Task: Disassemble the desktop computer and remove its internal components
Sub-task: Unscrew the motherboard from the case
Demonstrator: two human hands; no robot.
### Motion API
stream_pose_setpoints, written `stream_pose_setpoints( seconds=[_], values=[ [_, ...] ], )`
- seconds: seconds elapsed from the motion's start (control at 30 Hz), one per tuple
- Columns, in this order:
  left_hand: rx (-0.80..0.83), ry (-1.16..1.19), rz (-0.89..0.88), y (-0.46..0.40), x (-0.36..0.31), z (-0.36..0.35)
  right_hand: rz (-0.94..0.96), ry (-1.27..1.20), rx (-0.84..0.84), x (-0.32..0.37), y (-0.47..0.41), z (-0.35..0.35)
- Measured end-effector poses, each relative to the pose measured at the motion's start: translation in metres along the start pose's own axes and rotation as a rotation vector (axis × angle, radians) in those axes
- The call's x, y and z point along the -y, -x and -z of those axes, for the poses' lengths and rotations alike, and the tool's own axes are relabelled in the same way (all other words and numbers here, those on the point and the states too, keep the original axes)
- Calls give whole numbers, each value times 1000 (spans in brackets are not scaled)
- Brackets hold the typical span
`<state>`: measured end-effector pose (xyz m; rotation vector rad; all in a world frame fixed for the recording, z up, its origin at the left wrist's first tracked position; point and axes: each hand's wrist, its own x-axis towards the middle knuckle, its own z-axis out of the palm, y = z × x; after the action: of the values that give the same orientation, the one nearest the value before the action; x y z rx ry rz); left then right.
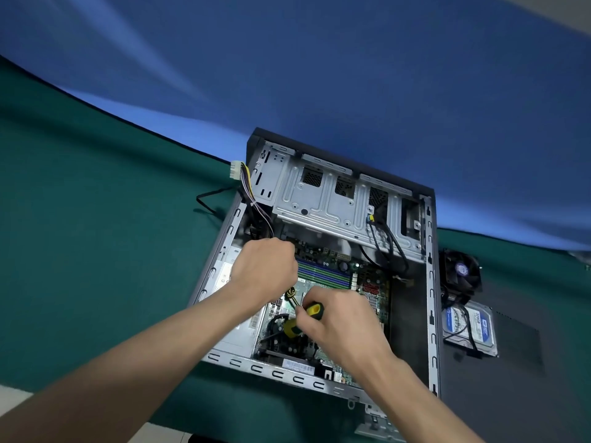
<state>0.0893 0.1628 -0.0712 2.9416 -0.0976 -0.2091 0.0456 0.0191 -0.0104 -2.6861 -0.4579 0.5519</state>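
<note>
An open desktop case [430,282] lies on its side on a green table. Its green motherboard [371,282] with blue and green memory slots shows inside. My right hand [339,321] grips a yellow-and-black screwdriver [300,321], whose tip points down-left onto the board near a black round part. My left hand [265,270] is curled at the case's upper left over the board, by a bundle of coloured power cables [256,206]; what its fingers hold is hidden. A silver drive cage [332,199] fills the far end of the case.
To the right of the case, on a dark panel [518,346], lie a black cooler fan [460,273] and a hard drive [470,327] with a blue label and cable. A white power connector [235,174] hangs out at the case's upper left. A blue backdrop stands behind.
</note>
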Motion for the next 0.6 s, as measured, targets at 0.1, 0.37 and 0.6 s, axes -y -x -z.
stream_pose_setpoints(
  seconds=[0.1,0.37,0.6],
  values=[
    [2,-2,5,0,0,1,-18,-28,-4,-1,-1,0],
    [25,19,22,0,0,3,-21,-6,10,-1,0,-3],
    [-84,139,35,1,0,3,76,71,54,13,2,0]
  ],
)
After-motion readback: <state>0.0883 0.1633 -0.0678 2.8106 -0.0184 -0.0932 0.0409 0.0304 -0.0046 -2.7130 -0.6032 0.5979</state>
